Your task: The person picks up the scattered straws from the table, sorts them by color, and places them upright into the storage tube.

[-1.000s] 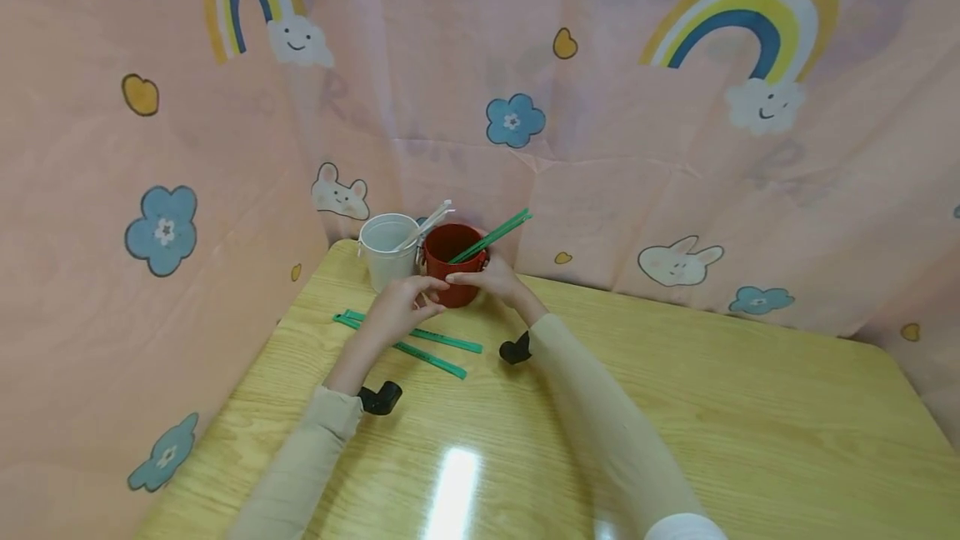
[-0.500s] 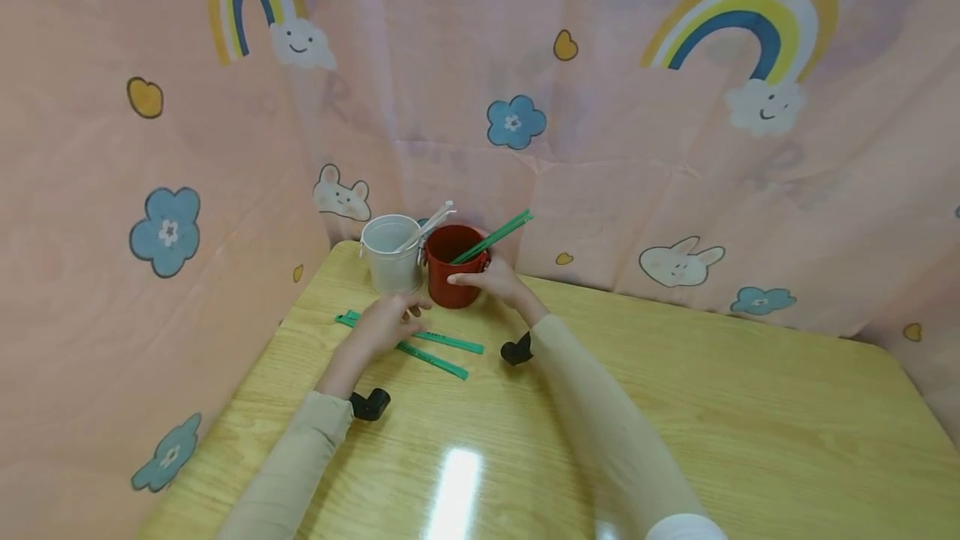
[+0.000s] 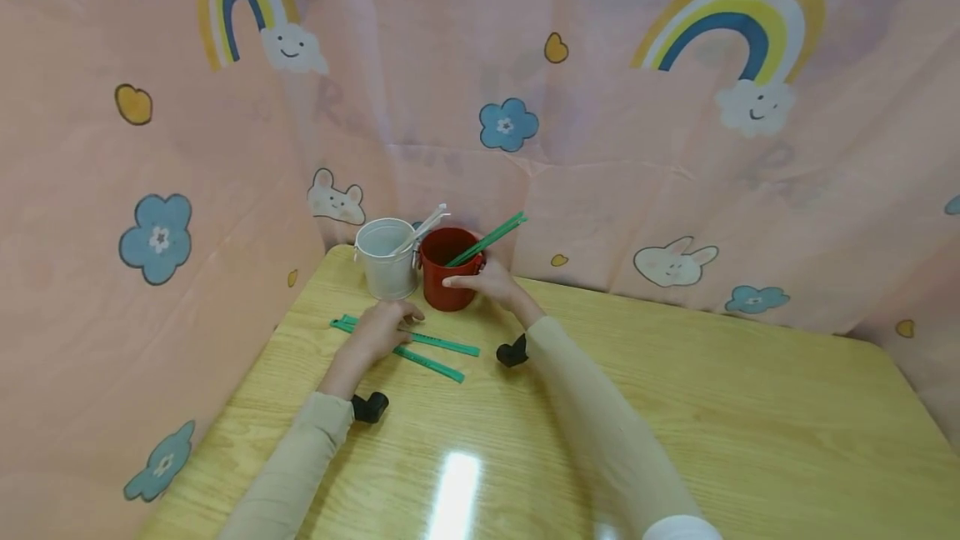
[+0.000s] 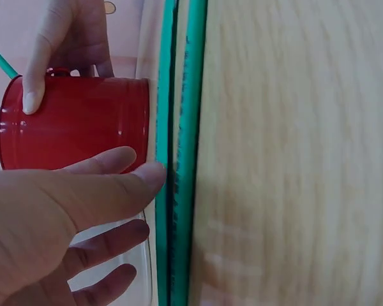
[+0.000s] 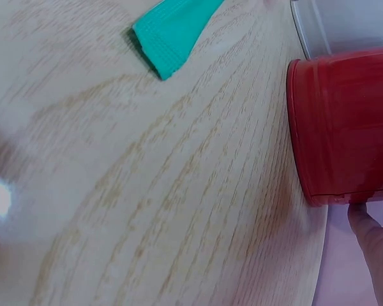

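Note:
Two slim green wrapped straws [image 3: 437,367] with printed lettering lie on the table at the left. My left hand [image 3: 377,330] is over them, fingers spread and holding nothing; in the left wrist view its thumb tip reaches the edge of the farther green straw [image 4: 164,115]. Behind them stands a red bucket [image 3: 438,277] with more green straws [image 3: 497,237] leaning out of it. My right hand [image 3: 497,280] grips this bucket's right side, thumb across the front and fingers behind, partly hidden. The right wrist view shows the fingers [image 5: 373,239] against the red wall.
A white bucket [image 3: 387,272] with white wrapped straws [image 3: 424,227] stands close to the left of the red one. A pink printed curtain [image 3: 600,190] hangs behind the wooden table [image 3: 712,407], along its back and left edges.
My left hand has drawn back from the front of the red bucket and lowered leftward over the green straws. The right hand has stayed on the bucket.

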Available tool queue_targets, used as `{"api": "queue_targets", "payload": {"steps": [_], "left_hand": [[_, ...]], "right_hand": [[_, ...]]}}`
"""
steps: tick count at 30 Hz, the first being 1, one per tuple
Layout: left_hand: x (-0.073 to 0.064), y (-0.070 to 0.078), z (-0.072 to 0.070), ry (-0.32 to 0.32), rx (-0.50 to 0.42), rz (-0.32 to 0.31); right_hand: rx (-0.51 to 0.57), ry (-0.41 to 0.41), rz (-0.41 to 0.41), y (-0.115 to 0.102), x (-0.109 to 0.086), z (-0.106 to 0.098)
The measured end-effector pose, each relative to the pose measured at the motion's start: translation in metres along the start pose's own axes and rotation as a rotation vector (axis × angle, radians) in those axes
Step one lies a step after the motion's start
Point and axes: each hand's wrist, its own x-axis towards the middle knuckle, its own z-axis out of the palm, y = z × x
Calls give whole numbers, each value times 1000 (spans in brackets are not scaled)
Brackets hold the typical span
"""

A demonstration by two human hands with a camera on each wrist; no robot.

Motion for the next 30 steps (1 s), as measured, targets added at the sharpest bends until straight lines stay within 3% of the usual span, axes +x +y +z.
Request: {"api": "queue_targets", "payload": {"steps": [6, 13, 22, 30], "left_hand": [[-1, -5, 4, 16, 31, 7], [-2, -8, 7, 26, 1, 2], [-4, -8, 9, 15, 2, 42], [-8, -7, 5, 90, 45, 77]], "right_hand": [[-11, 33, -9, 13, 5, 0], [8, 10, -9, -3, -1, 0], [-9, 21, -20, -1, 0, 1], [-13, 15, -25, -1, 0, 2]]}}
